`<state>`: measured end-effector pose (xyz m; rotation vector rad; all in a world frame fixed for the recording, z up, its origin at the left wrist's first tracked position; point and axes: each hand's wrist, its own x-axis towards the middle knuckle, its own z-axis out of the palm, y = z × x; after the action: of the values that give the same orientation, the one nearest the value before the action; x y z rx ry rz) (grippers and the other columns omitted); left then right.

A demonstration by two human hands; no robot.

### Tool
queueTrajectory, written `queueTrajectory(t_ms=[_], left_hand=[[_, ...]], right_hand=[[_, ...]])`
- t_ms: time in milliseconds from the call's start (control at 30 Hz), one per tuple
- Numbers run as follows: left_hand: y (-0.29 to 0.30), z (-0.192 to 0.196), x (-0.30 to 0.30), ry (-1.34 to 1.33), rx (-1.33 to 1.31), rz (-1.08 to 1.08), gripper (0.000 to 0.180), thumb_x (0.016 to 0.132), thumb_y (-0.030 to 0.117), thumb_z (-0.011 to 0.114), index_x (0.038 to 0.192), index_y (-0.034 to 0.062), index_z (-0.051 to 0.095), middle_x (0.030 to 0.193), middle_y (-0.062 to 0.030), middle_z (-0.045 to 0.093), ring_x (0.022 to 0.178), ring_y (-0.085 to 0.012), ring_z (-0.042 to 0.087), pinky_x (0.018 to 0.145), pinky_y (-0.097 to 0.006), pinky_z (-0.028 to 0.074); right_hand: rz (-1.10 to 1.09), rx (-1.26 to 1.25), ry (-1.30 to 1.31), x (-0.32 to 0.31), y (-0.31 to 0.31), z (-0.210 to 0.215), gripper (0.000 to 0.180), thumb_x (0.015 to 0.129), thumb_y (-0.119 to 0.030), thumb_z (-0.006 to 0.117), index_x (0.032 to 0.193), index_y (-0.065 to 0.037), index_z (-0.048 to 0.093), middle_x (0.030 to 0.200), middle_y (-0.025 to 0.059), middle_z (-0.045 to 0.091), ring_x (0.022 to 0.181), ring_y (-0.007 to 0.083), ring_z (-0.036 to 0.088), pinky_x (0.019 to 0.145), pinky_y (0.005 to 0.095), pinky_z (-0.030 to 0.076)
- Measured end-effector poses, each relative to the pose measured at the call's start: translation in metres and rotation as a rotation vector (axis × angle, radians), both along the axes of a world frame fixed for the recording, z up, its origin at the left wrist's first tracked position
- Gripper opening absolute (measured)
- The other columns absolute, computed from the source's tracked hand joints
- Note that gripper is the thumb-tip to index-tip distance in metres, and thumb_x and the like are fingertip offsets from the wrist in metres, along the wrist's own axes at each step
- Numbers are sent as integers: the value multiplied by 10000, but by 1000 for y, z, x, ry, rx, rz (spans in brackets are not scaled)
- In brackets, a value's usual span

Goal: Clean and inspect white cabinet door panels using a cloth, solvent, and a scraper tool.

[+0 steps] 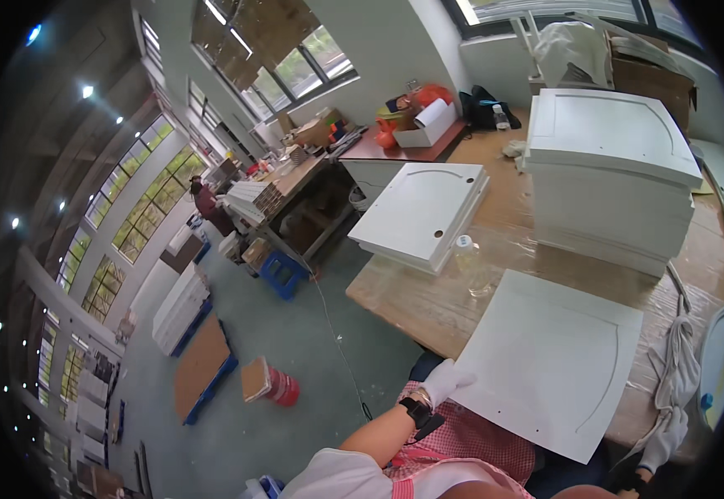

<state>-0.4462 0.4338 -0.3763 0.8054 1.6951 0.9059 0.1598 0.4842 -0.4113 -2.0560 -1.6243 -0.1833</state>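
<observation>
A white door panel (549, 358) with a curved groove and small holes lies on the plastic-covered table in front of me, its near corner jutting past the table edge. My left hand (447, 383), in a white glove, closes on the panel's left edge. At the far right, my gloved right hand (664, 442) is at the lower end of a crumpled greyish-white cloth (676, 366), its fingers apparently closed on it. Behind the panel stands a clear bottle (473, 270) with a white cap. A round whitish-blue container (721, 353) is right of the cloth.
Stacked white panels (420, 212) with dark holes lie at the table's far left. A taller panel stack (612, 200) stands at the back right. On the floor to the left are a red bucket (279, 387), a blue stool (283, 274) and loaded pallets (204, 366). Another person (210, 208) works farther off.
</observation>
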Motion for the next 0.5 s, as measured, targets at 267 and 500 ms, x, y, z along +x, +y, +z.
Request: queueTrajectory(t_ms=[267, 500], left_hand=[[7, 10, 10, 90, -36, -41, 552, 803, 194, 840, 1179, -120, 585, 1096, -179, 696, 992, -243, 678, 849, -370, 558], [-4, 7, 1, 28, -4, 39, 551, 797, 212, 838, 1161, -123, 595, 1040, -198, 714, 921, -260, 700, 806, -392, 570]], right_hand=[[-117, -47, -81, 100, 47, -133, 340, 1063, -211, 541, 1309, -3, 645, 1347, 166, 636, 1205, 340, 607, 1033, 415, 463], [-138, 168, -1097, 213, 65, -231, 406, 1081, -239, 530, 1397, 11, 581, 1424, 142, 600, 1280, 270, 569, 1099, 375, 430]])
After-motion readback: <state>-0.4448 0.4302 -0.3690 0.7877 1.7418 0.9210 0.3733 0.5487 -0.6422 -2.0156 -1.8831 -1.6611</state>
